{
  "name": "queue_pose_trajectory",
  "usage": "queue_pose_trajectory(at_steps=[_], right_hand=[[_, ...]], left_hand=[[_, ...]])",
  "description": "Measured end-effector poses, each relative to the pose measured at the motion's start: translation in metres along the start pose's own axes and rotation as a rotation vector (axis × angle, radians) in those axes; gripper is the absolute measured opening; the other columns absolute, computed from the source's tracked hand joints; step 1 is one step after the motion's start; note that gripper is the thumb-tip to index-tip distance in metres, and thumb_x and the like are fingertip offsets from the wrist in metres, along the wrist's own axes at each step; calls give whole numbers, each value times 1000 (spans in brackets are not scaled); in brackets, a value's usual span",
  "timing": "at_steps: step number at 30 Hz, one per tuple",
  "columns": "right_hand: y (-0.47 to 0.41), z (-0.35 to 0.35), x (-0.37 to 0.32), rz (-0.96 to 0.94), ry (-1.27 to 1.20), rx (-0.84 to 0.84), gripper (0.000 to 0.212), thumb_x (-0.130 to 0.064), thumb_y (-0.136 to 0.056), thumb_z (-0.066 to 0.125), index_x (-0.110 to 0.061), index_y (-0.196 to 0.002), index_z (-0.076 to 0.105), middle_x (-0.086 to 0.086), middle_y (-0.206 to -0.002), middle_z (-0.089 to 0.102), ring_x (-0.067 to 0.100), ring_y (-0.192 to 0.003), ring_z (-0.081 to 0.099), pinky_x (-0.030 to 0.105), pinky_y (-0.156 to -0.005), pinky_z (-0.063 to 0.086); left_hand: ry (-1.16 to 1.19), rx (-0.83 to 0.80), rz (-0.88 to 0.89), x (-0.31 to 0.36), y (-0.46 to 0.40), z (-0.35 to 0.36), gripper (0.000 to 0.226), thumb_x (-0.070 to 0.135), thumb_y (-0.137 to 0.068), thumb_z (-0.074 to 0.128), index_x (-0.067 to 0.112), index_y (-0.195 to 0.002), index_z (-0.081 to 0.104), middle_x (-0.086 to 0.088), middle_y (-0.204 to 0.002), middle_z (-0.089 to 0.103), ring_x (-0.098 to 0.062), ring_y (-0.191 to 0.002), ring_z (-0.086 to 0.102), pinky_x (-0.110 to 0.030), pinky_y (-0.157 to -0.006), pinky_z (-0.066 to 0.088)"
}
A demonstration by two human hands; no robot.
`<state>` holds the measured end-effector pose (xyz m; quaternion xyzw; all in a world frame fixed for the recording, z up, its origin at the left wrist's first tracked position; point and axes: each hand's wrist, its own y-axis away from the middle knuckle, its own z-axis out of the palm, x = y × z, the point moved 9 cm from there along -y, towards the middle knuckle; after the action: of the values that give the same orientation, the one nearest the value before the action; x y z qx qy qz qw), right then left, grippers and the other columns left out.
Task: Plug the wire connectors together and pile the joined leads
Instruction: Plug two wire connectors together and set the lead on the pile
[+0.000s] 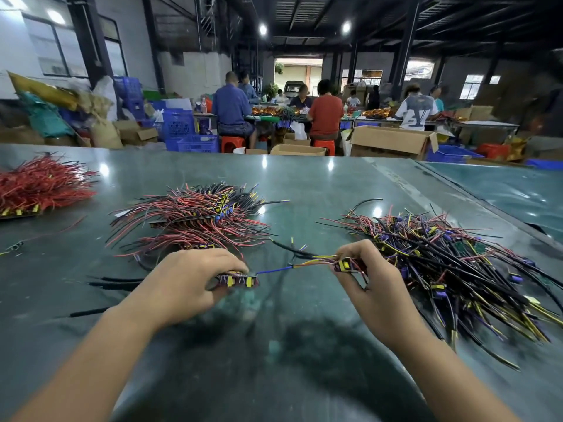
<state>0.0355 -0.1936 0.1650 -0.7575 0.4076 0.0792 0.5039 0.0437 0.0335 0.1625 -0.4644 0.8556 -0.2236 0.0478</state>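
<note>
Left hand (195,278) pinches a strip (239,281) of small boards with yellow parts, fingers curled over its top, low over the table (304,184). Right hand (362,275) grips a single board (345,265) between thumb and fingers, its black leads trailing under the palm. Between the two grips runs a blue wire (272,270), meeting yellow and red wires just short of the right-hand board — whether a connector sits there cannot be told.

Just beyond the left grip lies a pile (195,220) of red and black leads, its nearest wires almost touching the knuckles. Directly outboard of the right grip lies a tangled heap (451,263) of black, yellow and blue leads; strands pass behind the right fingers. Loose black wires (115,283) lie to the outer side of the left wrist. A red bundle (42,184) sits well apart, far beyond and outboard of the left hand.
</note>
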Motion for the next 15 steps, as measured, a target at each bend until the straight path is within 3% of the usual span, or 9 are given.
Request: queue_pose_trajectory(at_steps=[5, 8, 9, 11, 13, 15], right_hand=[[0, 15, 13, 202, -101, -119, 21, -14, -78, 76, -20, -76, 55, -11, -71, 60, 3, -59, 46, 15, -57, 37], [0, 10, 17, 252, -67, -67, 21, -16, -74, 80, -16, -72, 59, -9, -65, 62, 2, -56, 46, 15, -55, 38], [-1, 9, 16, 245, -31, -54, 21, -17, -73, 81, -14, -71, 60, -6, -64, 61, 4, -56, 46, 18, -56, 38], [-1, 10, 12, 219, 44, -53, 23, -18, -72, 82, -10, -72, 60, -2, -63, 60, 10, -58, 46, 25, -58, 39], [-1, 15, 5, 185, 66, -80, 23, -17, -71, 82, -8, -73, 61, 0, -66, 60, 14, -60, 49, 27, -61, 40], [0, 19, 0, 154, 27, -127, 20, -13, -70, 82, -9, -76, 63, 0, -72, 62, 12, -65, 53, 25, -63, 42]], left_hand=[[92, -329, -97, -8, -5, 34, 34, 25, -66, 64, 27, -101, 64, 18, -110, 50, -10, -108, 46, -33, -99, 38], [-17, -458, -153, -8, -2, 42, 53, 53, -56, 59, 41, -105, 43, 17, -113, 35, -9, -110, 31, -29, -104, 29], [-14, -444, -144, -1, -5, 39, 59, 64, -53, 57, 43, -105, 39, 18, -114, 33, -7, -111, 29, -27, -104, 27], [96, -260, -88, 25, -18, 21, 58, 73, -57, 54, 40, -102, 41, 21, -111, 39, -2, -109, 34, -22, -98, 30], [205, -40, -32, 50, -33, 5, 46, 68, -66, 59, 34, -95, 46, 21, -99, 49, 0, -97, 45, -22, -89, 38], [308, 11, 8, 72, -42, 8, 33, 51, -74, 70, 29, -93, 54, 18, -92, 57, -1, -89, 52, -25, -84, 43]])
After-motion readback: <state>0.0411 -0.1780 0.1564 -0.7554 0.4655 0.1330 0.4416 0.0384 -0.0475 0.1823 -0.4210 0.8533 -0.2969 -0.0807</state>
